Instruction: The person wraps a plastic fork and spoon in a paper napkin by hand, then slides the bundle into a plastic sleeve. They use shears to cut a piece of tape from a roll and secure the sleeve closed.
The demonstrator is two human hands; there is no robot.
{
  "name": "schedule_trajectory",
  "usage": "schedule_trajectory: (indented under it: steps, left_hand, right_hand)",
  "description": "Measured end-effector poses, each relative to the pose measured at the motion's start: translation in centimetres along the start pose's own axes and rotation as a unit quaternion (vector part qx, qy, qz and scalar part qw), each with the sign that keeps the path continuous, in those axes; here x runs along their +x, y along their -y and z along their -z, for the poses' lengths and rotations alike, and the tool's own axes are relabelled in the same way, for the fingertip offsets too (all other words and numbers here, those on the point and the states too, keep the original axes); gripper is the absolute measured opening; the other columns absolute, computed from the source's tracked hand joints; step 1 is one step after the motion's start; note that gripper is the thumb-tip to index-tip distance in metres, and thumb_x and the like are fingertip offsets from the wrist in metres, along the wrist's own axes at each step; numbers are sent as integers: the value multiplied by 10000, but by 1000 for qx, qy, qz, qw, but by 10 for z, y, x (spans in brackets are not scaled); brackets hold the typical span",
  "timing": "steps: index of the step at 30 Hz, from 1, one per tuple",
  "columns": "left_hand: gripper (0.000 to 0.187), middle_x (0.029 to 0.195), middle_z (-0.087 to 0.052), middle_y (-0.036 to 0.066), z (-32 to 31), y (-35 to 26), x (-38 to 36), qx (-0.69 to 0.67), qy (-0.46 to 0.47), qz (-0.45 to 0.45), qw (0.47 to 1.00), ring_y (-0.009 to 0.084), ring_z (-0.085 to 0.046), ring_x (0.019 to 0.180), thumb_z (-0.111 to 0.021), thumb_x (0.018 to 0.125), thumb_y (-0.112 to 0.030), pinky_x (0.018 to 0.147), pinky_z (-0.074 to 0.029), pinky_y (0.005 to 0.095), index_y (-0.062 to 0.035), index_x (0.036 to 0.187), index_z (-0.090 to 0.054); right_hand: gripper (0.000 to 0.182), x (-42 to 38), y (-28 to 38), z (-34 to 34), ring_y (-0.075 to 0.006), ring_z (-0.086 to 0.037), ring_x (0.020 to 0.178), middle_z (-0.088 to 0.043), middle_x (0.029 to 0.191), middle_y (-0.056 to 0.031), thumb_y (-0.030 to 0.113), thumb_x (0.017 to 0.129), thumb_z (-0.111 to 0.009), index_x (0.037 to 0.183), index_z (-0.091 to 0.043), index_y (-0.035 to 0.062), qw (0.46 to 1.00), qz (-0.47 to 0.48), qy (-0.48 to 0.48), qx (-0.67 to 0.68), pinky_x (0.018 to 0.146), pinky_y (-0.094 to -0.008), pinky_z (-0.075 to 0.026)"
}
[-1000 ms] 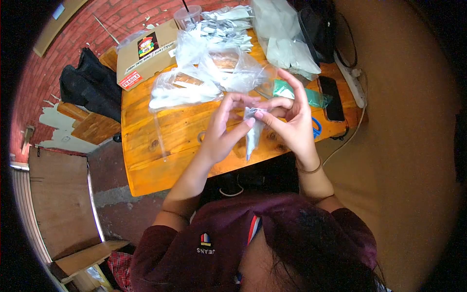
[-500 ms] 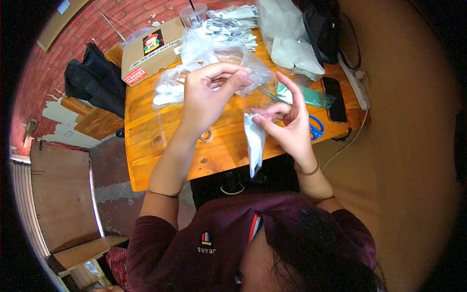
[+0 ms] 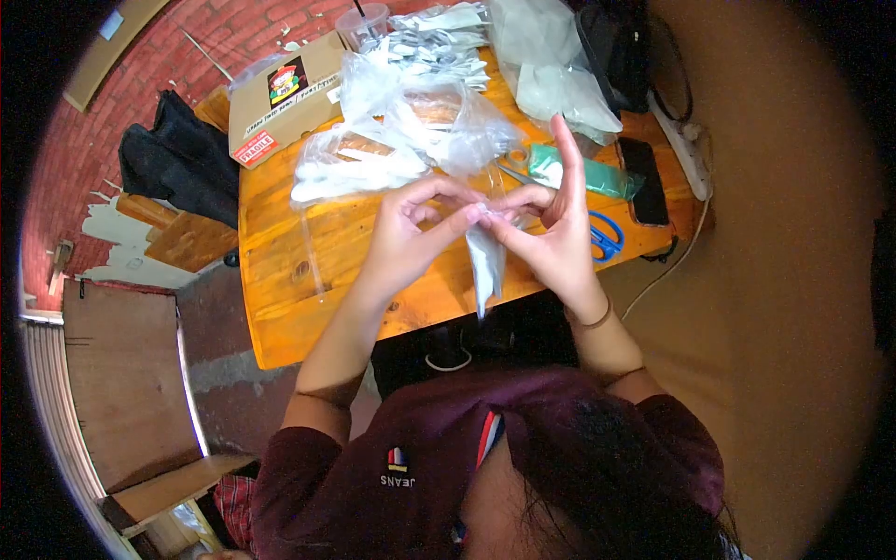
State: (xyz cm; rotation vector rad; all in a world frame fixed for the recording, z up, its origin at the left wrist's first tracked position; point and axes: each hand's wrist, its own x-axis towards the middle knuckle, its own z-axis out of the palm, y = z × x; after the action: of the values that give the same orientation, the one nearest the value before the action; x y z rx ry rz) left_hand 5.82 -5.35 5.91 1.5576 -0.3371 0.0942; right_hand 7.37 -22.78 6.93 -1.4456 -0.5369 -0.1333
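"JEANS" in white letters, under a small red, yellow and blue logo, on the chest of my maroon shirt [image 3: 397, 467]; it reads upside down from my head camera. Red sticker reading "FRAGILE" in white on the cardboard box [image 3: 280, 98] at the far left corner of the table [image 3: 280, 308]. Same box has a black label with a cartoon figure and handwritten marker lines beside it, too small and blurred to read. No other legible text.
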Motion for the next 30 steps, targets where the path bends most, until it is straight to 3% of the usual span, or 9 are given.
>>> schedule_trajectory:
  steps: [1,4,8,12,13,18,22,27,30]
  left_hand:
    - [166,961,-640,53,0,1,1,5,-4,-2,1000,138,-601,878,-693,775,-64,709,-491,264,-33,933,-650]
    - [117,908,-653,47,1,-4,4,183,-40,-143,972,142,-615,847,-696,742,-31,670,-502,267,-61,853,-680]
    - [259,895,-656,52,0,-1,-1,320,-27,-319,892,208,-625,847,-698,620,58,740,-513,316,-93,830,-691]
    - [262,883,-647,54,-3,30,-21,294,-7,-284,913,236,-620,863,-685,607,68,770,-507,328,-87,818,-685]
    - [252,881,-644,54,-4,37,-31,304,7,-267,914,236,-619,869,-682,613,67,772,-507,328,-83,816,-682]
    - [220,890,-650,67,-15,56,-71,314,52,-172,932,242,-612,886,-686,642,53,775,-497,327,-46,839,-682]
    - [180,864,-635,66,-20,68,-81,324,47,-167,930,238,-596,810,-715,661,1,724,-473,318,-41,830,-668]
    - [179,826,-591,52,-26,60,-81,346,28,-112,931,221,-560,763,-738,658,-43,680,-452,310,-79,818,-668]
    - [182,819,-597,53,-26,67,-81,344,26,-126,930,221,-564,756,-738,652,-46,674,-452,309,-70,818,-666]
  right_hand:
    - [999,1,1,1,-121,-633,752,-631,875,-97,-29,703,-704,1435,-28,40,1000,18,0,-23,648,-216,-473]
    - [971,2,3,2,-161,-635,801,-625,914,-100,-40,705,-698,1423,-47,19,996,80,-7,-50,742,-262,-484]
    - [937,-8,-17,11,-234,-631,857,-614,955,-160,-95,709,-671,1412,-74,68,969,209,29,-132,825,-378,-488]
    - [840,-41,-56,23,-266,-639,836,-629,919,-168,-122,690,-677,1376,-239,86,931,288,86,-208,780,-406,-498]
    - [512,-48,-69,16,-287,-638,787,-647,877,-140,-68,676,-714,1148,-522,-12,941,299,33,-153,725,-375,-513]
    - [496,-82,-87,24,-254,-630,749,-641,859,-116,-28,699,-720,1152,-520,1,938,288,90,-169,663,-354,-502]
    - [492,-95,-95,28,-244,-621,722,-640,844,-93,-13,715,-712,1167,-518,9,949,232,129,-171,658,-340,-492]
    - [648,-102,-100,27,-258,-630,803,-660,857,-99,32,741,-712,1294,-374,12,968,165,107,-157,753,-359,-489]
    - [772,-103,-93,28,-218,-658,809,-653,870,-124,-51,749,-688,1373,-245,48,969,115,117,-184,759,-334,-519]
